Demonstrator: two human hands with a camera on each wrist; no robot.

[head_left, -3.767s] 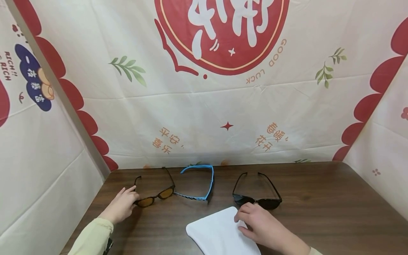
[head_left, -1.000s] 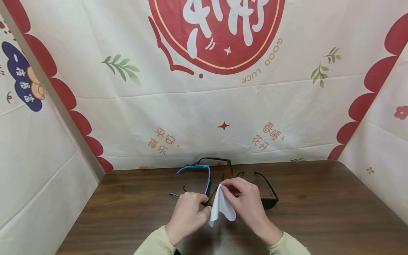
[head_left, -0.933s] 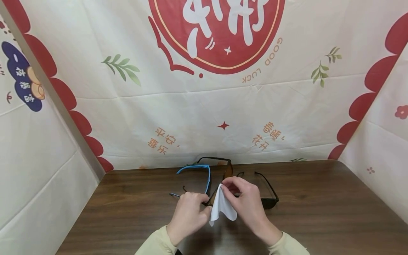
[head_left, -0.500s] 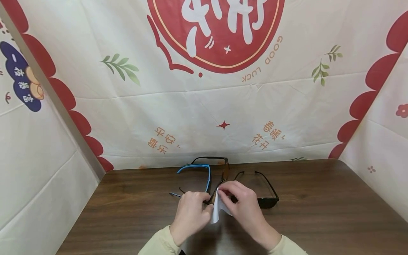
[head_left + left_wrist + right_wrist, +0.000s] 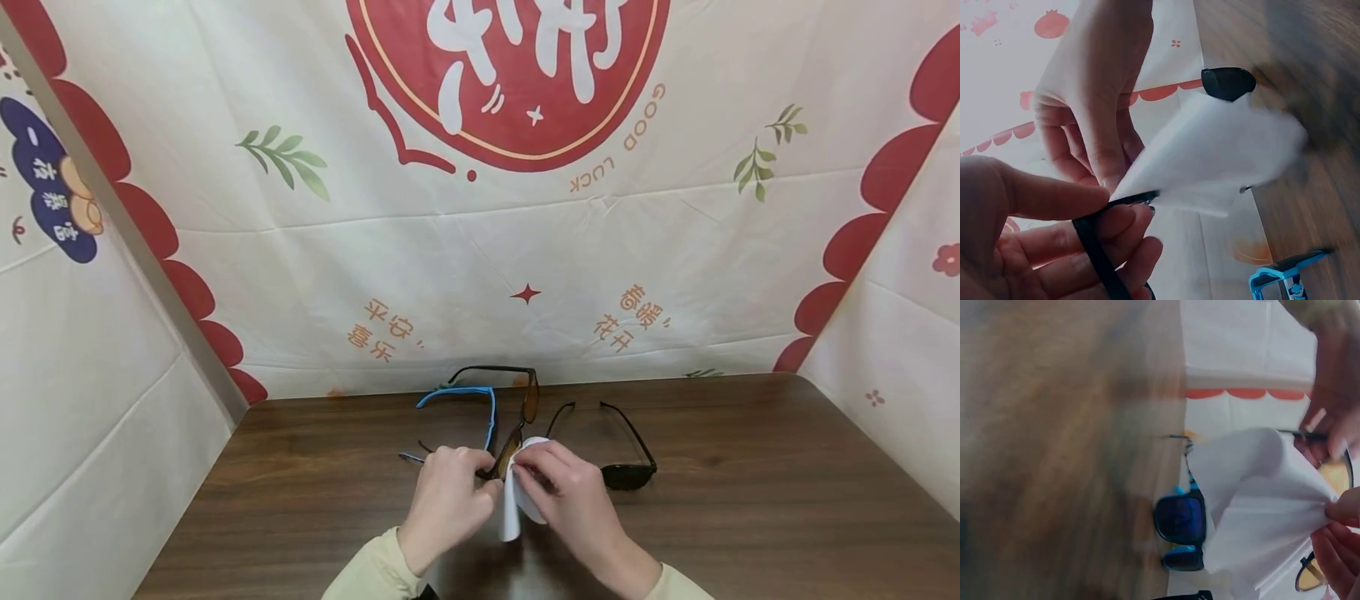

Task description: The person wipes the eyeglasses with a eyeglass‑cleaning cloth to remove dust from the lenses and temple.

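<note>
My left hand (image 5: 450,504) pinches the dark-framed, amber-lensed sunglasses (image 5: 531,403) near one hinge, between thumb and fingers. They are raised in front of me with the temples unfolded, pointing left. My right hand (image 5: 581,510) pinches a white cloth (image 5: 511,510) against the nearer amber lens, and the cloth hangs down in folds. In the left wrist view the cloth (image 5: 1216,150) fans out past the frame's corner. From the right wrist, the cloth (image 5: 1260,506) covers much of the sunglasses, with part of an amber lens showing beside my fingers.
Blue-templed sunglasses (image 5: 492,417) lie behind my left hand, their dark lenses showing in the right wrist view. Black sunglasses (image 5: 628,477) lie on the brown wooden table (image 5: 750,500), partly hidden by my right hand. A printed white cloth backdrop (image 5: 450,267) rises behind the table.
Since the earliest frame, my left hand has lifted the amber sunglasses to the middle and my right hand has picked up the cloth. Lately the cloth has shifted slightly down along the lens.
</note>
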